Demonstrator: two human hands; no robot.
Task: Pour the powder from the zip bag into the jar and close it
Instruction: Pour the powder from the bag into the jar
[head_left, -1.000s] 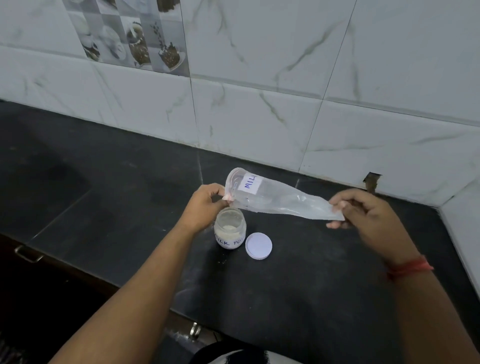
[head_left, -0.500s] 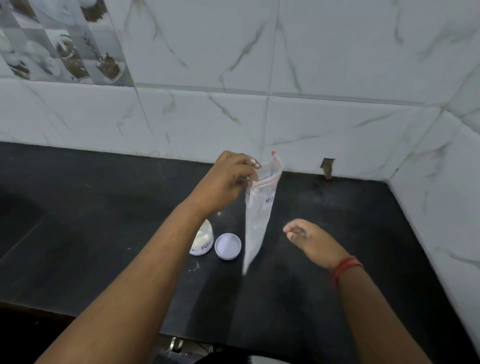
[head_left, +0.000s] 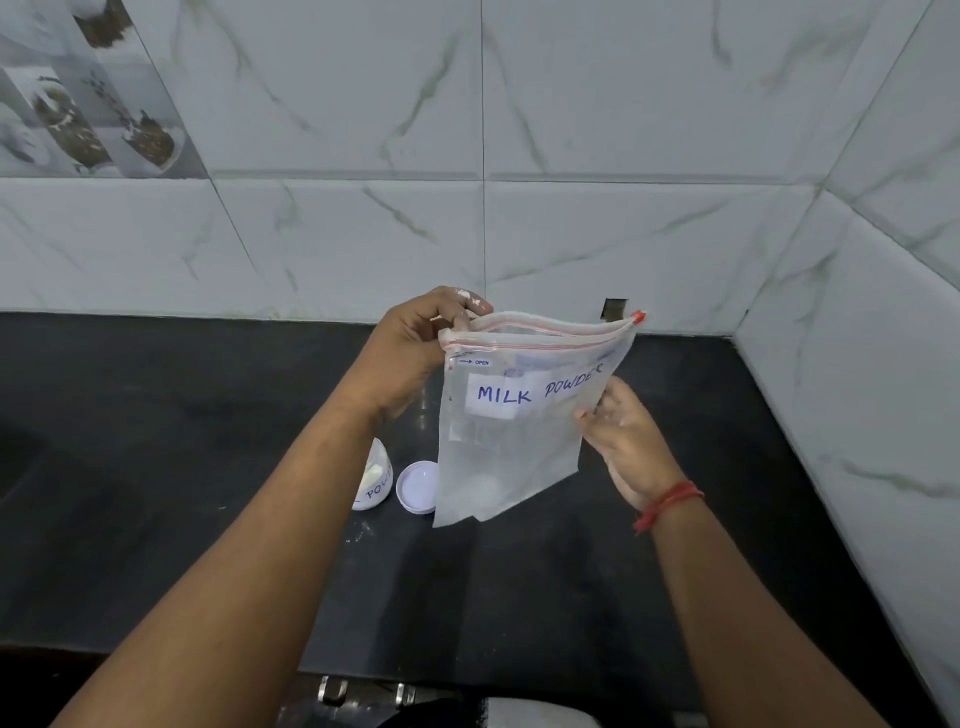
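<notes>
So, up at the back stands the wall (head_left: 597, 130) of pale marbled tiles, wrapping round the corner on the right, with a patterned picture tile (head_left: 88, 114) at the top left. Below it runs the dark counter (head_left: 156, 467), with a light dusting of white specks near the middle. Two bare forearms reach in from the bottom edge.

Front and centre hangs the zip bag (head_left: 519, 431), held up above the counter, clear plastic, upright, its red-striped zip edge on top and seemingly parted along its length. A white label on it reads "MILK POWDER" in blue pen. It looks nearly empty, just a faint pale patch low down inside.

Left hand (head_left: 410, 353) grips the bag's top left corner, fingers curled over the zip edge, white powder on the fingertips. Right hand (head_left: 628, 441), a red thread round its wrist, pinches the bag's right edge below the label, thumb in front.

Down on the counter, the jar (head_left: 375, 483) stands upright, mostly hidden behind the left forearm, white powder inside, blue lettering on its side. Just beside it on the right lies the white lid (head_left: 417, 486), off the jar, its right edge hidden behind the bag.
</notes>
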